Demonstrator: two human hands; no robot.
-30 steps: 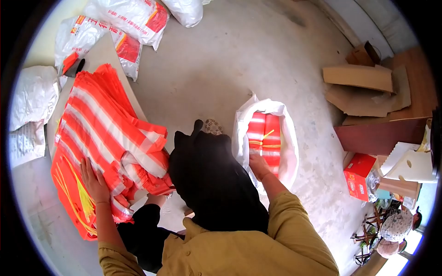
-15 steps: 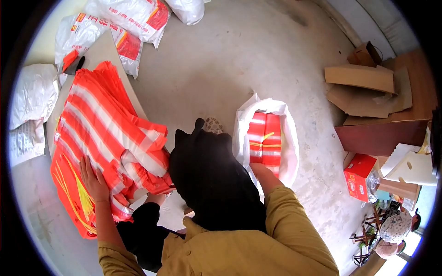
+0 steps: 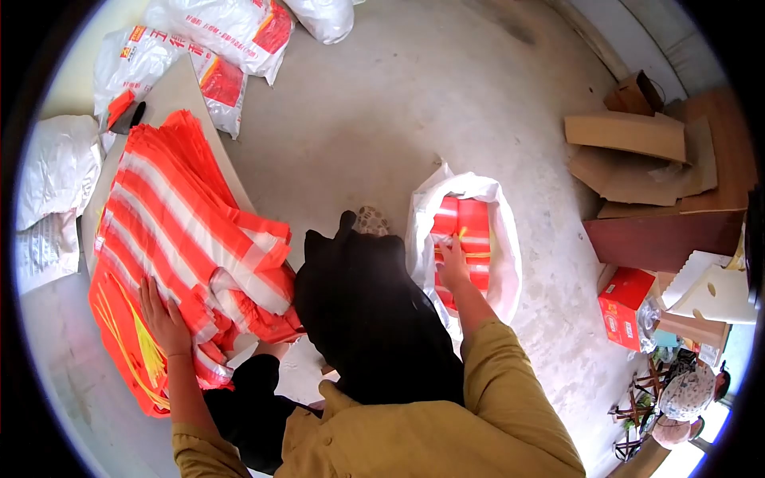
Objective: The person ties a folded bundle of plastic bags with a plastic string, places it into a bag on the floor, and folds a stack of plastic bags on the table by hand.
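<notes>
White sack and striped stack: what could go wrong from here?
1. The right hand is by the yellow tie on the bundle inside the white sack; a tug might loosen it.
2. The striped stack seems to overhang the table; it could slide if the left hand resting there lifts.

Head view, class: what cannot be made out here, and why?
In head view:
Bottom of the white sack: hidden by striped material inside.
Whether the right hand grips the yellow tie: too small to tell.
Palm of the left hand: hidden by its back.
Plain white bag at top: cut off by the upper edge.
</notes>
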